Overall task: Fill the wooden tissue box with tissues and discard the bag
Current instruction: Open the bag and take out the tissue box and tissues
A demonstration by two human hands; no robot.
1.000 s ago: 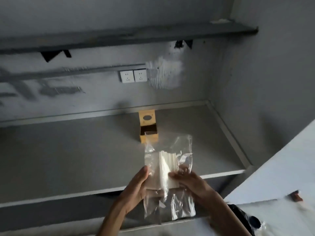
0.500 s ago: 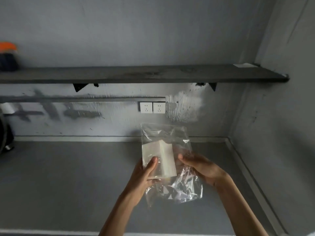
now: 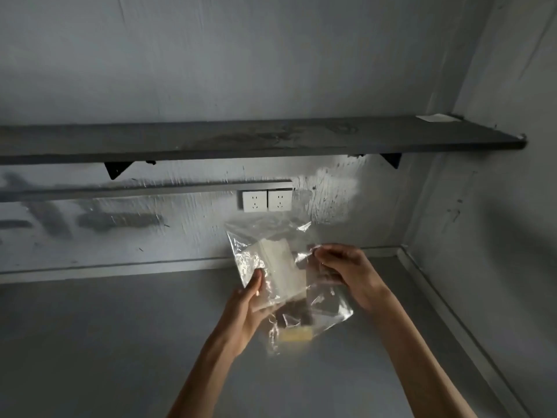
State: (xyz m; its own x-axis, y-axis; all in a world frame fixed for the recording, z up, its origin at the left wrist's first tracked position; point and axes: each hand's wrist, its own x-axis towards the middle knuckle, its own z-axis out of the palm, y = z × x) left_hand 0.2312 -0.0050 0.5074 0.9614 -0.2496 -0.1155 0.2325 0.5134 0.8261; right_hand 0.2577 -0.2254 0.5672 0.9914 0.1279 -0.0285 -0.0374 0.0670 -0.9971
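A clear plastic bag (image 3: 327, 309) hangs in the air above the grey counter, with a white stack of tissues (image 3: 283, 271) inside it. My left hand (image 3: 245, 312) grips the stack through the bag's lower left side. My right hand (image 3: 346, 271) pinches the bag's right edge near its mouth. The wooden tissue box (image 3: 297, 325) shows only dimly through the plastic, as a dark opening and a tan front edge, standing on the counter behind the bag.
A grey counter (image 3: 120, 342) runs to a wall on the right (image 3: 497, 221). A dark shelf (image 3: 241, 140) spans the back wall above two white sockets (image 3: 266, 200).
The view has tilted up and moved closer to the counter. The bag has turned, my right hand has shifted to its right edge, and the wooden box now shows through the plastic.
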